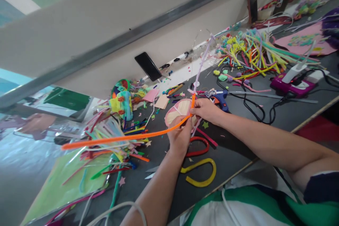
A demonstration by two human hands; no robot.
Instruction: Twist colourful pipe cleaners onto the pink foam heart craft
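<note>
Both hands meet above the dark table. My left hand point(180, 132) pinches a long orange pipe cleaner point(127, 137), whose loose end stretches far to the left. My right hand point(208, 110) closes around the same pipe cleaner, where it bends upward beside a thin lilac fuzzy stem point(202, 63). The stem rises from between the hands; whether the orange one wraps around it is hard to tell. Just behind my fingers is a round cream disc point(182, 107) with a pink rim, partly hidden by them. Scissors with a red and a yellow handle point(202, 183) lie below my hands.
A blue glue gun point(221, 99) lies right of my hands, its cord running toward a purple power strip point(292, 84). Heaps of coloured pipe cleaners point(251, 53) spread behind and left. A phone point(148, 66) leans on the partition. Another person's hand point(37, 125) is far left.
</note>
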